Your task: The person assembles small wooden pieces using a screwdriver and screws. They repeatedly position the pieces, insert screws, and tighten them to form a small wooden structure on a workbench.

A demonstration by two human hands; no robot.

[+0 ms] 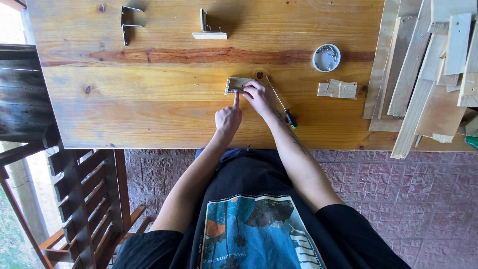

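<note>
- Two hands meet at one small wood block (237, 84) lying flat on the wooden surface (149, 99).
- The right hand (259, 95) has its grip closed on the block's near right corner, fingertips pinching the edge.
- The left hand (228, 118) sits just below that grip, fist curled, its index finger straight and the tip touching the block's near edge; it clamps nothing.
- The block's left end shows a thin metal piece; what it is cannot be told.
- A screwdriver (283, 105) with a dark and green handle lies just right of the grip, the shaft slanting away from the person, touched by neither hand.
- Farther right of the grip, and well apart, lie two small wood offcuts (338, 89), touching each other.
- Beyond those, a round white tub (326, 58) holds small metal bits, likely screws.
- Far beyond the grip stands a wood piece with a metal bracket (209, 27), and to its left two loose metal brackets (128, 24).
- At the far right a heap of wood slats (423, 69) overlaps the surface edge.
</note>
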